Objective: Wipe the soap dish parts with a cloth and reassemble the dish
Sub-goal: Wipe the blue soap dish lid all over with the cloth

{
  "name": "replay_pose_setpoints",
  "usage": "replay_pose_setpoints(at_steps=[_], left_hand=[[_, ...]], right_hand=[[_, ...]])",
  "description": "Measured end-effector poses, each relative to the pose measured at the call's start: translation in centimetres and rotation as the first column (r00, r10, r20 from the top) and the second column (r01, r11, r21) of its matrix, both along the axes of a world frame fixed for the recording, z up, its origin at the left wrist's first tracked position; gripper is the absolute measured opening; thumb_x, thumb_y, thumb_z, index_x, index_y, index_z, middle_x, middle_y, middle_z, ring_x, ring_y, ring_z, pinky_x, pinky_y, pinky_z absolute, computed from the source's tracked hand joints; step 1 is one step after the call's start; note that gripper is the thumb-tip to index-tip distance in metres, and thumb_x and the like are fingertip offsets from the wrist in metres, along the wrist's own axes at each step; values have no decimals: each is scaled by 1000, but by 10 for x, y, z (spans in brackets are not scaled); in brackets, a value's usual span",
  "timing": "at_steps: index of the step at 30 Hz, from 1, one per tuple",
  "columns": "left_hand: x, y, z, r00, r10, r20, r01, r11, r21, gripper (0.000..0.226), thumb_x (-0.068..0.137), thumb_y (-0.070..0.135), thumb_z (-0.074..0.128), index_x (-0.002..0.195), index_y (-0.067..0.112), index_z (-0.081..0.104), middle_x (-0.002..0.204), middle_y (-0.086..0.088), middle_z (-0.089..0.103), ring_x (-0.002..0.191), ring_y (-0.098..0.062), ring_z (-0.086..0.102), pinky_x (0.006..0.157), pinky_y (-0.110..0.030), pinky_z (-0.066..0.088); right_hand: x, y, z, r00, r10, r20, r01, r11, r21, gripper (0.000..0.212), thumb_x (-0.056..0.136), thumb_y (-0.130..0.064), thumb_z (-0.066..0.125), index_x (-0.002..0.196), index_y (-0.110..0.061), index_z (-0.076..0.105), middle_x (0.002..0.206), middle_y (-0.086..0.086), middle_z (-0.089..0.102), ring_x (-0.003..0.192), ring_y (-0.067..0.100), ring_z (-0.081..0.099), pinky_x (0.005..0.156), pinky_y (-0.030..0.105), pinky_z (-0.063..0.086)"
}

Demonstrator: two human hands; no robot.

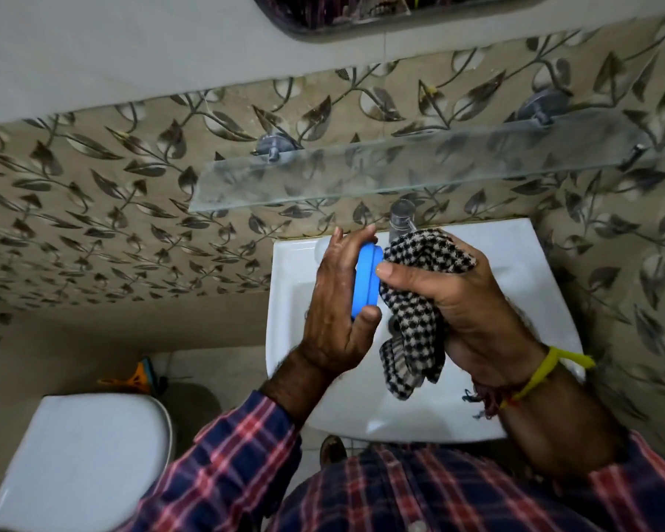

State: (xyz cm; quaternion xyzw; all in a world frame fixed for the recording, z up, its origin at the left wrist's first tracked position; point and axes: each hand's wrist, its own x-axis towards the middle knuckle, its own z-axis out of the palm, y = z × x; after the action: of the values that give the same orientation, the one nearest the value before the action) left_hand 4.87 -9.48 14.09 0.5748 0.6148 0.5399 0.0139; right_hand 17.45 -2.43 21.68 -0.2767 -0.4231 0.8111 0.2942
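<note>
Wiping step judged in hand: blue soap dish, halves seemingly together, gripped edgewise by left hand over white basin; checked cloth bunched in right hand, thumb touching dish rim. Next move probably called for turning dish against cloth.

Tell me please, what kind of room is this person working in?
Most likely a home bathroom. A white washbasin with a tap sits under a glass shelf on a leaf-patterned tiled wall, and a toilet with its lid down stands beside it.
</note>
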Motion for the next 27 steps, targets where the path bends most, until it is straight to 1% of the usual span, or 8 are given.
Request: replay_pose_setpoints(at_steps=[4,8,13,16,18,22,25,27], left_hand=[[-1,-1,-2,972,14,236,-5,999,-41,79,94,76,19,147,21,40,135,-17,55,119,-44,57,95,-64,45],[11,-4,-4,917,34,397,11,994,-111,74,95,75,27,148,25,42,140,-14,54,128,-40,53,103,-66,42],[5,2,15,892,13,452,74,982,-174,100,84,87,18,145,11,43,131,-31,54,123,-53,52,101,-71,40],[13,-1,18,818,-39,574,177,966,-188,102,80,90,25,143,12,43,132,-21,61,124,-40,59,105,-56,46],[13,0,19,739,-86,668,228,965,-128,94,79,89,30,137,18,48,118,-8,69,112,-28,67,97,-41,52],[13,7,26,699,-99,709,262,957,-124,91,74,93,29,128,25,56,109,-5,70,107,-30,67,100,-52,51],[16,10,29,614,-84,785,269,957,-108,105,63,98,36,124,14,55,103,-6,67,100,-22,66,95,-38,53],[10,14,32,620,-55,783,215,971,-102,104,64,98,33,118,14,59,95,-4,65,90,-16,64,85,-27,53]], right_hand=[[5,-14,-8,999,18,-31,-15,996,92,25,73,8,79,87,-7,64,78,11,69,74,24,69,67,31,57],[5,-6,-8,1000,-10,0,10,997,75,28,72,8,78,91,-6,63,80,12,66,74,24,67,65,31,57],[5,-12,-6,1000,1,-8,0,982,187,30,71,3,82,92,-7,63,79,8,68,74,20,68,66,30,58],[5,-2,-5,998,-28,51,15,971,240,33,71,6,81,94,-6,60,81,9,65,75,21,65,69,36,59],[4,-4,-8,997,-23,73,2,961,276,32,73,7,80,93,-6,60,80,6,65,76,19,65,69,36,59],[6,-7,-7,997,14,81,-42,935,353,33,73,1,82,93,-10,58,82,0,67,78,14,66,70,31,58],[6,-4,-8,995,8,94,-46,913,405,34,73,3,81,93,-10,57,89,-7,68,83,9,67,72,28,56],[6,-9,-13,985,12,171,-89,887,452,34,74,1,82,94,-12,57,85,-4,68,79,11,66,69,30,56]])
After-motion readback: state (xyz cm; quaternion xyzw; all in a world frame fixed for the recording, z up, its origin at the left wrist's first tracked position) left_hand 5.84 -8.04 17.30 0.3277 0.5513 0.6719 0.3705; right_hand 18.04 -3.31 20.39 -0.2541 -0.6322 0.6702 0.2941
